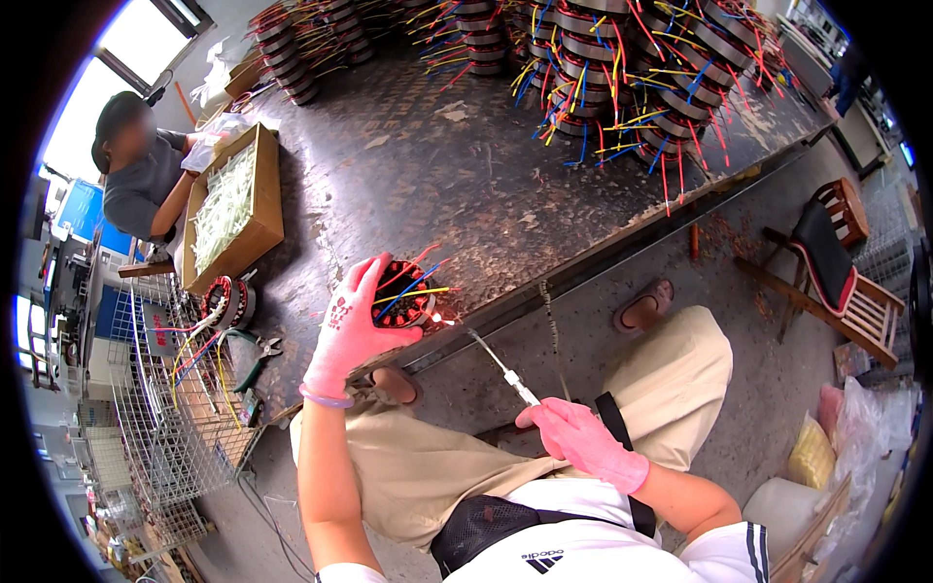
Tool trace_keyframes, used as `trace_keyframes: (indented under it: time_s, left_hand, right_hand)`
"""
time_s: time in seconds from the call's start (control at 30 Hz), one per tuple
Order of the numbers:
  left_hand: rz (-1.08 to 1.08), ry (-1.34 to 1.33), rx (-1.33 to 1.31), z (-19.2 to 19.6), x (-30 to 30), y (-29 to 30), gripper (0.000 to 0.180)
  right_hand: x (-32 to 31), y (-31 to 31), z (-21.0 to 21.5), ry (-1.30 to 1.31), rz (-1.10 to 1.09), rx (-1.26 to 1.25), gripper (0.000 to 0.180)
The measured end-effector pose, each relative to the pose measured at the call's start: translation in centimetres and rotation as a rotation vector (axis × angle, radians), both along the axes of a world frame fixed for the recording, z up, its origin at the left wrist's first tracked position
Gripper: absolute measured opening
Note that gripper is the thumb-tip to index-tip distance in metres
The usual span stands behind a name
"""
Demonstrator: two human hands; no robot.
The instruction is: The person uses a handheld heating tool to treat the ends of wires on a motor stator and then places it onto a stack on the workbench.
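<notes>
Fingers [365,274] on the left hand [342,335] are spread pretty wide from where I'm watching, curled round the left side of a stator [406,303] with red windings. The thumb [394,338] runs along its near side, so I'd call that clamped on it. That stator's sitting on the dark surface [389,165], right by the near edge, with red, blue and yellow wires [428,291] sticking out to the right.

Right hand [588,445] has its fingers closed round the white handle of a pen-like tool [518,384], thin stem aimed up at the stator. I've got an orange glow [439,317] by the stator's lower right side, but can't tell if the tip is touching anything. Both hands are in pink gloves, btw.

Left of all that I see a second stator [230,303], green-handled pliers [259,363] just beside it, and a cardboard box [264,211] full of pale strips. Big stator stacks [588,78] fill the far right of the surface.
</notes>
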State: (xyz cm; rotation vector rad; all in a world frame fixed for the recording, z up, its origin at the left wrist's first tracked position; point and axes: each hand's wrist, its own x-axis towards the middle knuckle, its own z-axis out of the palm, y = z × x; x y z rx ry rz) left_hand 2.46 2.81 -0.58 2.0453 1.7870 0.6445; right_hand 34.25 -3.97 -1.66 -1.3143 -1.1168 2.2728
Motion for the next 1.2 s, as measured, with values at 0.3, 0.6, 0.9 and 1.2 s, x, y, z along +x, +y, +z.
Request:
trace_keyframes:
  time_s: [0.3, 0.6, 0.9, 1.2]
  left_hand:
    - [-0.098, 0.177, 0.003, 1.3, 0.3, -0.7, 0.096]
    - [-0.086, 0.16, 0.018, 1.0, 0.6, -1.1, 0.097]
    - [-0.093, 0.109, 0.01, 0.7, 0.6, -0.8, 0.095]
    - [-0.109, 0.077, 0.032, 0.7, 0.4, -0.7, 0.093]
  right_hand:
    - [0.6, -0.3, -0.8, 0.009, -0.019, 0.045, 0.028]
    - [0.6, 0.2, -0.2, 0.006, -0.012, 0.033, 0.027]
    - [0.4, -0.2, -0.8, 0.04, -0.007, 0.022, 0.029]
    - [0.1, 0.2, -0.3, -0.012, 0.033, 0.025, 0.031]
